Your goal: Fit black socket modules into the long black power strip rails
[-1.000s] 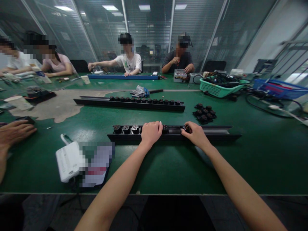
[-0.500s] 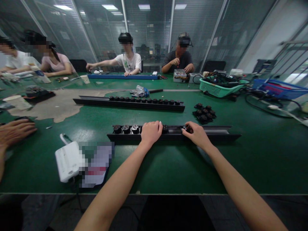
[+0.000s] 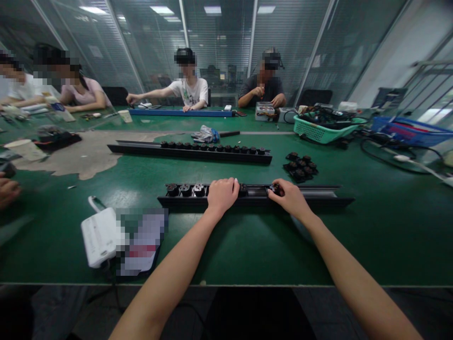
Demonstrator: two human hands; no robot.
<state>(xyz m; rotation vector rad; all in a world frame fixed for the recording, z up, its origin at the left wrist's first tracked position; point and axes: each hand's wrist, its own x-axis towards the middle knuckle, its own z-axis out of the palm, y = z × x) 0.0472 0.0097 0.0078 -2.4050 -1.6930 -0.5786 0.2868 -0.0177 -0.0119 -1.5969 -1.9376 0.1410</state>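
A long black channel rail (image 3: 332, 202) lies across the table in front of me. Black socket modules (image 3: 185, 190) sit in a row in its left part. My left hand (image 3: 222, 194) curls over the rail's middle, fingers closed around it and hiding whatever is beneath. Between the thumb and fingers of my right hand (image 3: 290, 194) is a single black socket module (image 3: 276, 189), at the rail's trough and partly covered by the fingers. A short bare stretch of trough separates the two hands, and the rail's right end holds no module.
Beyond it lies a second black rail (image 3: 191, 153) with several modules. Loose modules (image 3: 300, 166) are heaped at right. A white device (image 3: 102, 238) and phone (image 3: 145, 243) lie at left. Farther back are a green basket (image 3: 320, 130), gloves (image 3: 205, 134) and people seated opposite.
My two hands and the rail hold nearly the same positions. At the far left, another person's hand has drawn back toward the picture's edge.
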